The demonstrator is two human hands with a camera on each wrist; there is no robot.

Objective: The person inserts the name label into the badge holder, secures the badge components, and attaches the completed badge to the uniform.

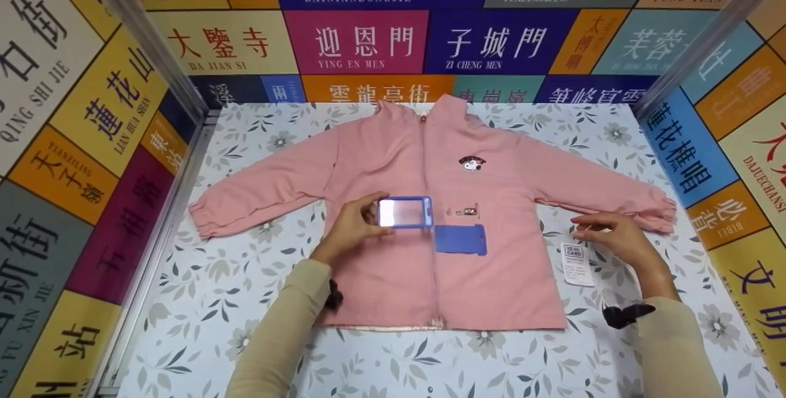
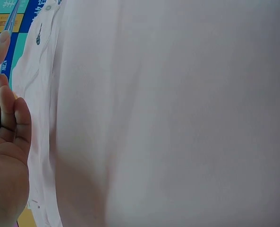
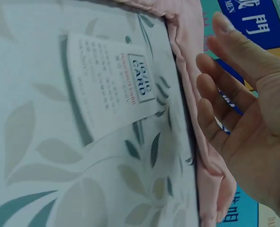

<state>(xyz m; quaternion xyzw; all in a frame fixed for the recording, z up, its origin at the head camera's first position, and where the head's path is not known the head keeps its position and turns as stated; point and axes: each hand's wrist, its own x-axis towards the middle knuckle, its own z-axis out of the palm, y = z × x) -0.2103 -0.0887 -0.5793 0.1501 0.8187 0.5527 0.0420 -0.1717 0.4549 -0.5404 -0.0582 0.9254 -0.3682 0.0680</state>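
My left hand [image 1: 353, 229] pinches a blue-framed clear card holder [image 1: 405, 212] between thumb and fingers, above the front of a pink zip-up jacket [image 1: 381, 275]. In the left wrist view, only a thin edge of the holder [image 2: 10, 21] shows by the thumb. On the jacket, right of the zip, lie a flat blue plastic piece [image 1: 460, 240] and a small metal clip [image 1: 468, 211]. My right hand [image 1: 623, 241] is above the table with its fingers loosely bent and holds nothing. Close to it is a white paper card [image 3: 111, 85] printed "CARD".
The jacket lies spread out, sleeves to both sides, on a table with a leaf-patterned cover [image 1: 491, 367]. A small cartoon patch [image 1: 471, 163] sits on its chest. Panels with coloured street-name signs [image 1: 356, 42] stand behind and at both sides, joined by metal posts [image 1: 159, 35].
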